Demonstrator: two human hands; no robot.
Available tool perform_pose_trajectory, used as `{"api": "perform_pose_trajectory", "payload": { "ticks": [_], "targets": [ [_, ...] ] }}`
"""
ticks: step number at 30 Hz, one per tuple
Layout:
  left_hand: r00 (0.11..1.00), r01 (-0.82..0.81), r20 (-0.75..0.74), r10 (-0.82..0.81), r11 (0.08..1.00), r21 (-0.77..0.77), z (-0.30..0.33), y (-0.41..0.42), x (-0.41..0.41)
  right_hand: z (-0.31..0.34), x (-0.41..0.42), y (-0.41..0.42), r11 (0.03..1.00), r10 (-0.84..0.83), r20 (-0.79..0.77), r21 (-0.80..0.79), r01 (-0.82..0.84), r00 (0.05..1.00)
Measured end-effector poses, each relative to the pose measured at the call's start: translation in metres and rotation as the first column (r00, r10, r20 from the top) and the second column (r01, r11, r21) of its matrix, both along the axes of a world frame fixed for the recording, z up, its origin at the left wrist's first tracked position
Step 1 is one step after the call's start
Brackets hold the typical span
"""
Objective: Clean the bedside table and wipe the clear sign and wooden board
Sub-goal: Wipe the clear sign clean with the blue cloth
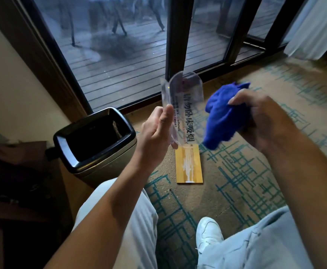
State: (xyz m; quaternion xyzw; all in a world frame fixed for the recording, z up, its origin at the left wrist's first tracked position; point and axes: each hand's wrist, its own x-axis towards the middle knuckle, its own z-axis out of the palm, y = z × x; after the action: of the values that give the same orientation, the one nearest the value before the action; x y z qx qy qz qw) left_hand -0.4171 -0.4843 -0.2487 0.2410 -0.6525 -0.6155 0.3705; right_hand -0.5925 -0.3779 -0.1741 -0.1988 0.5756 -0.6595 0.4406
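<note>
Now, left hand: pinched the clear sign upright, face exposed for wiping.
Right hand: closed around bunched blue cloth beside it.

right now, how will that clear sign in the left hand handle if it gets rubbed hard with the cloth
The clear sign looks like thin rigid plastic, so probably stiff but light. Its glossy face may slip in the left hand, which pinches only one edge. The blue cloth in the right hand is floppy.
</note>
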Motion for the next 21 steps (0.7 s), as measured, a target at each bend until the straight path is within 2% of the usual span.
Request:
{"api": "perform_pose_trajectory", "payload": {
  "ticks": [3, 6, 12, 21],
  "targets": [
    [0.997, 0.074, 0.005, -0.074, 0.997, 0.005, -0.001, 0.008, -0.003, -0.001, 0.006, -0.008, 0.966, -0.201, 0.14, -0.135, 0.219, 0.97],
    [0.996, 0.094, 0.007, -0.094, 0.995, 0.046, 0.0, 0.009, -0.004, -0.003, 0.011, -0.013, 0.933, -0.235, 0.284, -0.202, 0.298, 0.929],
    [0.991, 0.133, -0.02, -0.132, 0.988, 0.078, 0.007, 0.006, -0.005, -0.015, 0.021, -0.018, 0.943, 0.045, 0.329, -0.325, 0.069, 0.943],
    [0.998, 0.063, 0.01, -0.064, 0.995, 0.083, 0.007, -0.005, -0.004, -0.03, 0.022, -0.017, 0.976, 0.098, 0.172, -0.21, -0.061, 0.98]
  ]
}}
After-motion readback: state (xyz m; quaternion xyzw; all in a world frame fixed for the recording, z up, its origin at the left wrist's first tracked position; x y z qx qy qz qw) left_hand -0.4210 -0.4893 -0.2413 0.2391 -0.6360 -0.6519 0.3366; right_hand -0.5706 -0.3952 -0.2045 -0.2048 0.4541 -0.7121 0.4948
